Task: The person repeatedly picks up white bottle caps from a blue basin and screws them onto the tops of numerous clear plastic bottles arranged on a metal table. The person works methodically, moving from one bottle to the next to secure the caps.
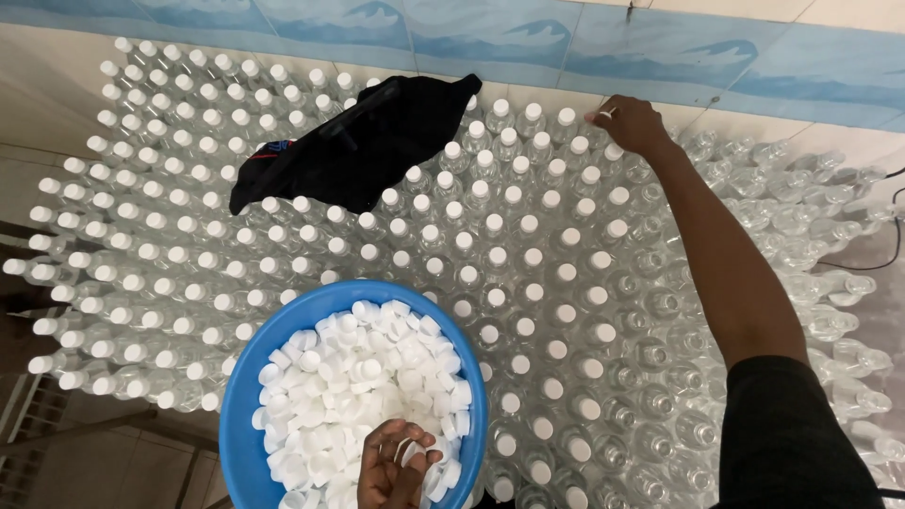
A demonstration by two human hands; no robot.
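My left hand [396, 464] is down in a blue plastic basin [283, 325] full of loose white bottle caps [349, 377], with its fingers curled around a few of them. My right hand [630, 124] reaches far forward over a dense field of clear plastic bottles [528, 273]. It pinches a white cap at the far edge of the rows, close to the wall. Most bottles on the left and in the middle wear white caps. Those on the right [679, 339] stand uncapped.
A black cloth or bag [363, 141] lies on top of the capped bottles at the back. A tiled wall with blue wave pattern [490, 33] runs along the far side. A dark cable [872, 250] hangs at the right edge.
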